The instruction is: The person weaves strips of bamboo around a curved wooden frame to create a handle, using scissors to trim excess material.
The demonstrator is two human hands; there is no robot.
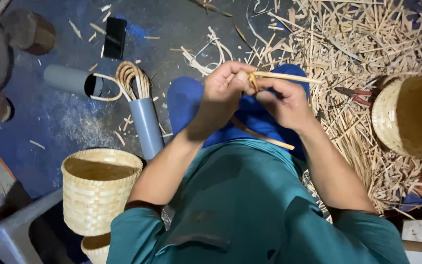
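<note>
Both hands meet at the centre of the view, just above the blue-clad knees, working one thin pale bamboo strip [289, 77]. The left hand [223, 90] is clenched around the strip's bent, looped end, thumb pressed on top to keep the curl from springing back, while the right hand [284, 100] pinches the same strip just beside it, its free length sticking out toward three o'clock. A second curved length runs below the wrists toward five o'clock. At eight o'clock stands a woven straw-coloured bamboo basket [96, 195], upright and open; another round woven basket [409, 115] sits at three o'clock on a litter of split bamboo offcuts [357, 34]. At ten o'clock, coiled strips [132, 78] stand in a grey plastic pipe [147, 127], within reach.
</note>
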